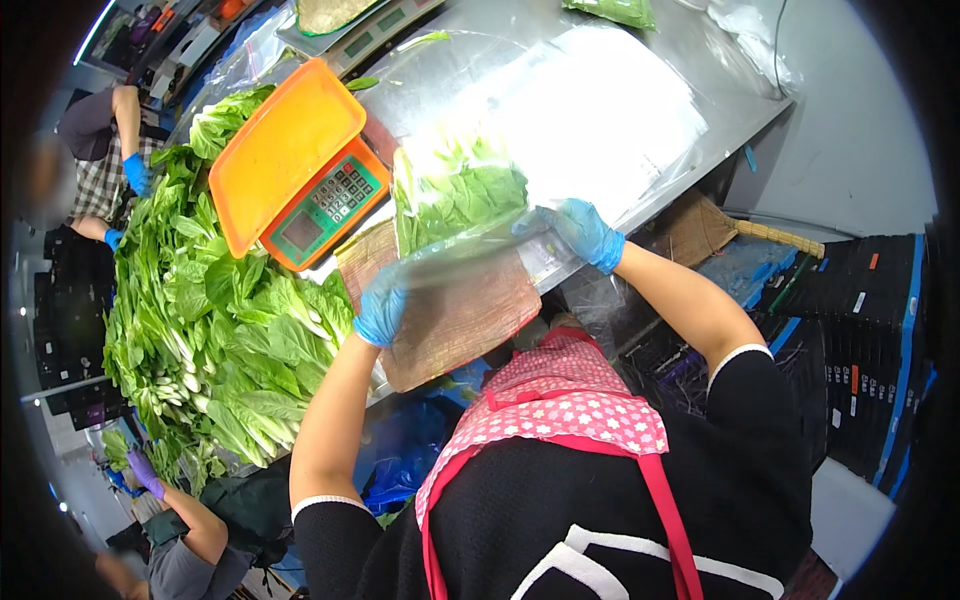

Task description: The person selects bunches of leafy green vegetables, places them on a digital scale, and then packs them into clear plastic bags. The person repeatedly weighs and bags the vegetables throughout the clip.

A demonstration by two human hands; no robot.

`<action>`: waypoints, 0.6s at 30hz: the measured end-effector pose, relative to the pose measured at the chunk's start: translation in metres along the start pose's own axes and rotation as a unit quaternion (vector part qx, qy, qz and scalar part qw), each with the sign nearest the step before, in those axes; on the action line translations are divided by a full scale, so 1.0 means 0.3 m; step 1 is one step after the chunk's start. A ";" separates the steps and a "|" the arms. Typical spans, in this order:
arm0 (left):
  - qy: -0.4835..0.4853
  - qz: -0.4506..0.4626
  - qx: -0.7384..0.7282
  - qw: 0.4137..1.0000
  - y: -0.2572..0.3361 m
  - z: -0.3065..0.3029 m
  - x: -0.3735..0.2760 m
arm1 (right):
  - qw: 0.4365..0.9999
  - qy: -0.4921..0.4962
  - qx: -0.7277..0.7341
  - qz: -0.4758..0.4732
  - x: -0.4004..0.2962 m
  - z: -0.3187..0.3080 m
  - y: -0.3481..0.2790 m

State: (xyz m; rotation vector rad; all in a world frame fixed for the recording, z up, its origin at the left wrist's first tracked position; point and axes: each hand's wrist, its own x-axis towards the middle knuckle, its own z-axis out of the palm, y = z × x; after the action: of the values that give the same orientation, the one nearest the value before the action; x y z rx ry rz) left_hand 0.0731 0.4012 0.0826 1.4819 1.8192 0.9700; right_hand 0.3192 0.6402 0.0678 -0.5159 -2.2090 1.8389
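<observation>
A clear plastic bag [465, 240] with leafy greens [469, 191] inside lies before me, its open end towards my body. My left hand [382, 304], in a blue glove, grips the left corner of that end. The right corner is pinched by my right hand [574, 229], gloved in blue too. Between the two hands the film is stretched and slightly blurred. Under it lies a reddish-brown woven cloth [465, 315] at the table's near edge. Just left of the bag stands an orange digital scale [300, 165] with a bare pan and a keypad.
Loose greens [225, 315] are heaped along the left of the metal table [739, 112]. White plastic sheets [600, 112], strongly glared, lie right of the bag. Two people work across the heap, one with a blue glove [137, 175], one with a purple glove [145, 472]. Black crates [862, 330] are stacked at right.
</observation>
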 end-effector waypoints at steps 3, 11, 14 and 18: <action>0.045 -0.203 -0.181 0.961 0.014 -0.046 0.085 | 0.973 0.114 0.142 0.138 0.060 0.032 -0.014; 0.064 -0.422 -0.181 0.886 -0.135 -0.026 0.219 | 0.949 0.302 -0.086 0.033 0.099 -0.035 -0.116; 0.071 -0.428 -0.223 0.873 -0.048 -0.022 0.230 | 0.903 0.123 -0.347 -0.223 0.036 0.006 -0.294; 0.015 -0.332 -0.123 0.935 -0.106 -0.015 0.214 | 0.857 -0.077 -0.396 -0.321 0.249 0.145 -0.260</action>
State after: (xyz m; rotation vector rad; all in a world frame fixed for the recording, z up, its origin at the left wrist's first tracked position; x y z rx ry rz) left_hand 0.0390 0.4596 0.0587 0.6201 1.9336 0.8271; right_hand 0.2243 0.6190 0.1319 0.2706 -2.7212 0.6152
